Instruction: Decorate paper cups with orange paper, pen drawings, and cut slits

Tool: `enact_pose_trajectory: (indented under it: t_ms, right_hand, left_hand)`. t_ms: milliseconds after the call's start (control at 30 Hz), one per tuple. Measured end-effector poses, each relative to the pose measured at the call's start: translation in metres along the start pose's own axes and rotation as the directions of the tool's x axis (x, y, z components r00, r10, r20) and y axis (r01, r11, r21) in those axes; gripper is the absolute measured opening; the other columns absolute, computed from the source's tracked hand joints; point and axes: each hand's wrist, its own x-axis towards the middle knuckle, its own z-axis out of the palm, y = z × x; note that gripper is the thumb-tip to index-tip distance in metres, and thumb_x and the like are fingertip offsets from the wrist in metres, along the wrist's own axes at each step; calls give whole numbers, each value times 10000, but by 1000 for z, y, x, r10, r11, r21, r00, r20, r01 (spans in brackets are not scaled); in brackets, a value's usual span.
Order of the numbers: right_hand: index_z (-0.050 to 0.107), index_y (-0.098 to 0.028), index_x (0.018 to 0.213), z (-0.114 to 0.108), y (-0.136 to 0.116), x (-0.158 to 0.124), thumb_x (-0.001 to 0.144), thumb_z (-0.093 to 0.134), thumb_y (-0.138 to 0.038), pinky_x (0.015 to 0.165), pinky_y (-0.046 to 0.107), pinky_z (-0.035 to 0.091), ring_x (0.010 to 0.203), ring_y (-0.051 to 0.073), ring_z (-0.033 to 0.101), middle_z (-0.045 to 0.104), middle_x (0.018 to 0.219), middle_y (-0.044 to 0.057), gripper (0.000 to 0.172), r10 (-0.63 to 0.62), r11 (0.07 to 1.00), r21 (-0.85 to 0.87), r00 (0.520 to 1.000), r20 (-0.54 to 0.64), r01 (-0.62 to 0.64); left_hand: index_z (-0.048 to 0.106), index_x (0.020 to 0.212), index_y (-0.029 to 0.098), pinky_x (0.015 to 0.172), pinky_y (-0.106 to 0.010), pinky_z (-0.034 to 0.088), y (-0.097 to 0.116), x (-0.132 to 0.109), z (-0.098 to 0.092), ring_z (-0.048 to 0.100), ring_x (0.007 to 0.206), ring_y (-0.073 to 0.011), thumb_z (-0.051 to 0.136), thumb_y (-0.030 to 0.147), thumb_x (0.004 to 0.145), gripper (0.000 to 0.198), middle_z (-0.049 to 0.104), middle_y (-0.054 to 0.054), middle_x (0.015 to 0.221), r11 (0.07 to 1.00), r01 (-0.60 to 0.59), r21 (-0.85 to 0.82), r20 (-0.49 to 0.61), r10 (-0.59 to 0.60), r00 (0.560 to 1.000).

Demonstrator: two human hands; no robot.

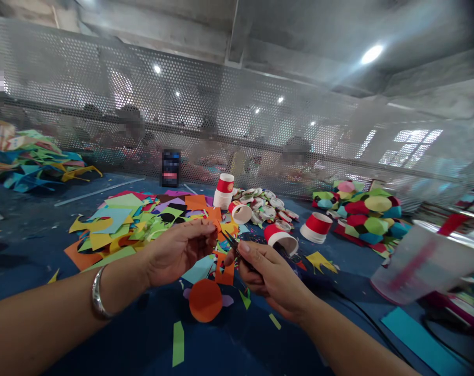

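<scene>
My right hand [267, 274] is closed around a small pair of dark scissors [229, 239], its blades pointing up and left. Close by on the left, my left hand [178, 251] has its fingers curled in a pinch; whatever they hold, if anything, is too small or hidden to make out. Below the hands lies an orange paper circle [205, 301] with a small purple piece sticking out on either side. Orange and light blue paper scraps [200, 270] lie on the table beneath my fingers. A heap of coloured paper offcuts [119, 222] spreads behind my left hand.
Red and white paper cups [316, 227] stand and lie beyond my hands, beside a pile of round white pieces [266, 206]. A plastic drink cup [421, 263] stands at right, near colourful paper shapes [372, 211]. A phone [170, 168] leans against the perforated metal screen [205, 104].
</scene>
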Motion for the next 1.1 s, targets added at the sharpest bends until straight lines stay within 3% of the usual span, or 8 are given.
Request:
enact_pose_trajectory:
  t_ms: [133, 333, 467, 1100]
  right_hand:
    - [671, -157, 817, 0, -1, -1, 932, 555, -523, 410, 229, 75, 444, 59, 134, 278, 502, -94, 401, -7, 1000, 14, 1000, 1, 7]
    - [659, -151, 797, 2, -3, -2, 919, 562, -543, 410, 219, 76, 443, 57, 133, 269, 493, -95, 422, -8, 1000, 25, 1000, -15, 9]
    - [657, -147, 801, 1, 0, -1, 933, 541, -537, 408, 210, 84, 439, 55, 131, 272, 483, -97, 427, -17, 999, 45, 1000, -20, 18]
    - [533, -168, 694, 1, 3, 0, 891, 610, -533, 378, 178, 65, 418, 35, 113, 232, 493, -110, 422, 25, 987, 156, 1000, 12, -26]
  left_hand:
    - [673, 798, 171, 737, -220, 472, -3, 1, -1, 605, 742, -91, 723, 148, 789, 55, 651, 9, 779, 991, -125, 41, 52, 122, 991]
    - [658, 820, 173, 750, -238, 449, -17, 2, 1, 574, 751, -93, 725, 217, 813, 80, 639, 18, 787, 912, -346, 221, 181, 310, 933]
    - [658, 860, 177, 778, -265, 458, -26, 1, 1, 591, 792, -112, 707, 250, 842, 90, 661, 3, 834, 895, -375, 242, 227, 324, 919]
    - [690, 871, 191, 812, -238, 434, -29, 1, 1, 586, 822, -99, 732, 239, 831, 75, 666, 18, 840, 884, -410, 222, 203, 370, 907]
